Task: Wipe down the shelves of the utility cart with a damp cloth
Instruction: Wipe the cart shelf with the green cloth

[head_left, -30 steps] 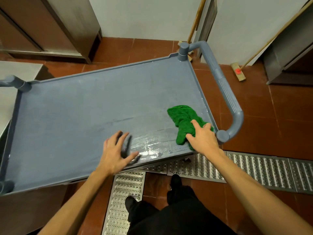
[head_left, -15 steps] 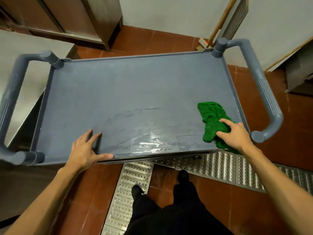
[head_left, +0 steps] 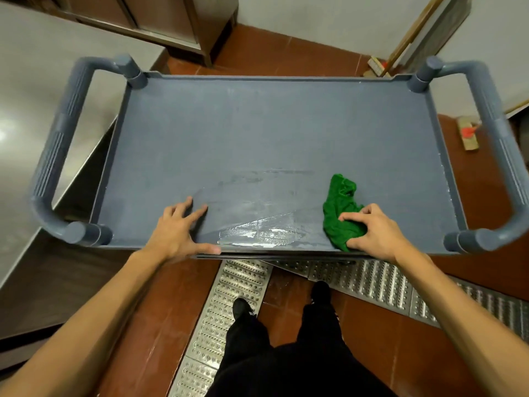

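**Person.** Black trousers and black shoes, standing on red floor tiles beside a perforated steel drain grating. Both bare forearms reach forward to the cart.

**Right hand**. At the near edge of the top shelf. Grip half closed, fingers curled over the bunched green cloth and pressing it down. Change: half a second ago hand and cloth sat just beside the near-right corner post; now they stand apart from it, drawn left along the near edge. Judged to be a wiping stroke running toward the middle.

**Left hand**. Grip open, fingers spread flat on the shelf, thumb along the near rim, holding nothing. Placed much as before and probably steadying the cart. It lies in the path of a leftward stroke.

**Wet patch**. Glistening streaks between the two hands, with fainter smears just beyond.

**Top shelf** of the grey utility cart. The far half looks matt and dry, so most of it is judged still unwiped. Lower shelves are hidden beneath.

**Handles.** Tubular, left and right. The raised rim and corner posts may hinder the cloth in the corners.

**Surroundings.** Steel desk just beside the left handle. Brush with a red fitting on the floor at right. Broom head by the far wall. Steel cabinet farthest back
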The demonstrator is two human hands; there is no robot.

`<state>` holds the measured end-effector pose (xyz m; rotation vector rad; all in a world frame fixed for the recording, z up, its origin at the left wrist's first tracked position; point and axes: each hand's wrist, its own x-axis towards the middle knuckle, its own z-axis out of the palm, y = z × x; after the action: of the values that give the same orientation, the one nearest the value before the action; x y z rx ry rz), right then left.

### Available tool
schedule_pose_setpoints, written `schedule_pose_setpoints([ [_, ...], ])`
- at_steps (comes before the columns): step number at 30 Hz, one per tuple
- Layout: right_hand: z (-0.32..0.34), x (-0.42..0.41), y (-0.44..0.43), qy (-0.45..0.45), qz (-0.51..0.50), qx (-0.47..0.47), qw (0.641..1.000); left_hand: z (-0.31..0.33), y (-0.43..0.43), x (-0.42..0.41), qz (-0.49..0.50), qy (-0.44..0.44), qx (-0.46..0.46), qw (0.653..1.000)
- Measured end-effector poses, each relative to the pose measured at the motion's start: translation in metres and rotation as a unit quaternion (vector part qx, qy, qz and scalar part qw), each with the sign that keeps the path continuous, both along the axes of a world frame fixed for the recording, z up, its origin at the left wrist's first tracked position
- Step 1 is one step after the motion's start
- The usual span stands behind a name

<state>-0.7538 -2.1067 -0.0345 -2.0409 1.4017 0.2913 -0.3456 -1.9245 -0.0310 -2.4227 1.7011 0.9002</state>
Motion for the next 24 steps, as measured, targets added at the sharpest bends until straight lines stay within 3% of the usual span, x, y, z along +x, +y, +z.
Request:
schedule_pose_setpoints([
  [5,0.000,0.017,0.010,0.009,0.018,-0.008,1.000,0.006,0.004,0.038,-0.084,0.010,0.021,0.996],
  [24,-0.003,0.173,0.060,0.008,0.147,-0.038,0.988,-0.003,0.008,0.044,-0.057,0.022,-0.044,0.997],
])
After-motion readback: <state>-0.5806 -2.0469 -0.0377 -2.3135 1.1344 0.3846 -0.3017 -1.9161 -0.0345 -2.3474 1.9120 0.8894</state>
